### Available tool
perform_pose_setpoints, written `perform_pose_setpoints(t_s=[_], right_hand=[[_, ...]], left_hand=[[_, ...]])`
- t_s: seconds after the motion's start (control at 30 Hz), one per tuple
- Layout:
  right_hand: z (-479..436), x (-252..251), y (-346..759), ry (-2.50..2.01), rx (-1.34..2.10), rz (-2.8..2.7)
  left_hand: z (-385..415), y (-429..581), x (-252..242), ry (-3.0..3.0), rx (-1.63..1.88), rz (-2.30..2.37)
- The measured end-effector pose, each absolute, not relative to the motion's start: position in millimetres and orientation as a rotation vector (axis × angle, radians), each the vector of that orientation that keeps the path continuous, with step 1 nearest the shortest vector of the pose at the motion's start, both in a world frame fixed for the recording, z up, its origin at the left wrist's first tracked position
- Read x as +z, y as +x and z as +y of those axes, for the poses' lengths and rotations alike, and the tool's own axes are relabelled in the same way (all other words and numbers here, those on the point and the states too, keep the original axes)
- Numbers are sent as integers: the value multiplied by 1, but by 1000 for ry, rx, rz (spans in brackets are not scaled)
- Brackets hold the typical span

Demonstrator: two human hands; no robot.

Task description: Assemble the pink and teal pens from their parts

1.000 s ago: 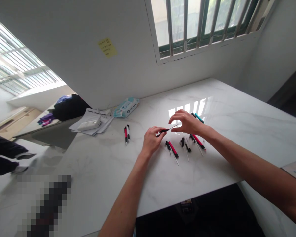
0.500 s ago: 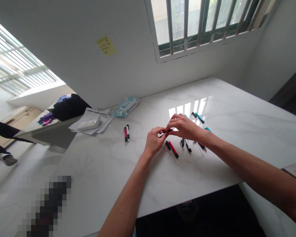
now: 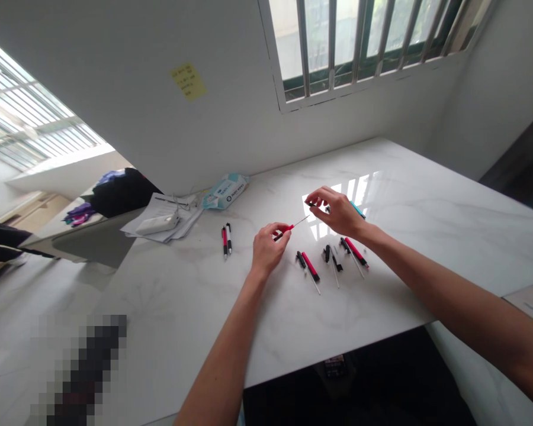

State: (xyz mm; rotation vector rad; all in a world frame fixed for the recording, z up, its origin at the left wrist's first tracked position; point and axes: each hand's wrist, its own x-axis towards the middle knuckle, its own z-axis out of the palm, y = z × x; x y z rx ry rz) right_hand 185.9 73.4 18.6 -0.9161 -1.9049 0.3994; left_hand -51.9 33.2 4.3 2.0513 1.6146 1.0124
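Observation:
My left hand [image 3: 269,247] is closed round a red and black pen barrel [image 3: 288,228], and a thin refill [image 3: 301,221] sticks out of its end toward the upper right. Just beyond it, my right hand [image 3: 335,210] pinches a small dark pen part [image 3: 311,204], apart from the barrel. Below the hands lie pens in pieces: a red barrel [image 3: 311,266] beside black parts and a white refill [image 3: 314,285], a black set [image 3: 333,257], and another red barrel [image 3: 356,251]. A teal barrel [image 3: 357,209] lies partly behind my right hand.
Two whole pens, one red [image 3: 224,242] and one white [image 3: 230,238], lie left of my hands on the white marbled table [image 3: 186,331]. Toward the wall are a wipes packet [image 3: 225,191] and papers [image 3: 148,222] with a white device on top. A dark pixelated patch covers the lower left.
My hands have come apart: the right has moved up and away with the small dark part, while the left has shifted slightly left. The red barrel end and refill now show.

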Motion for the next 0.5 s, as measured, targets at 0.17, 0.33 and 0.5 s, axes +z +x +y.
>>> perform_pose_setpoints(t_s=[0.17,0.33,0.5], right_hand=[[71,16,183,-924,494,-1888],[68,18,182,-974,579,-1887],[70,16,183,-948,682,-1859]], left_hand=[[34,-54,4,2066,996,1627],[34,-55,5,2067,1015,1625],[32,-52,8,2071,1029,1600]])
